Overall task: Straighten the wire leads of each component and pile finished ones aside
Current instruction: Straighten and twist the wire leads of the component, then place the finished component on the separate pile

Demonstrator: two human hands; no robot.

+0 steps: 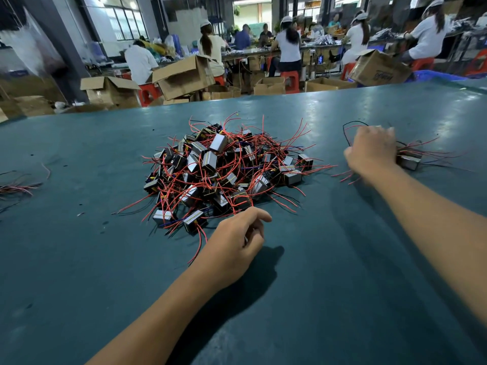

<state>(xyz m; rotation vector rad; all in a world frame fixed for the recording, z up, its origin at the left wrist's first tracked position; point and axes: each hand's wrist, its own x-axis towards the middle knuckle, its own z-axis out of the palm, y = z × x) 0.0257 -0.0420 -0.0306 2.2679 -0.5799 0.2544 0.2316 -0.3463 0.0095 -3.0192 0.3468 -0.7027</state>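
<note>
**Finished unit going onto the side stack**

Head view: my right hand [371, 151] reaches to the small stack [408, 160] at the table's [342, 259] right. Blur hides whether it grips a component. My left hand [234, 246] rests loosely curled, holding nothing, just beside the main heap [224, 167], probably staged to draw the next unit.

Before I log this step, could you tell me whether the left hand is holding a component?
No, the left hand rests loosely curled on the table near the big pile, holding nothing.
</note>
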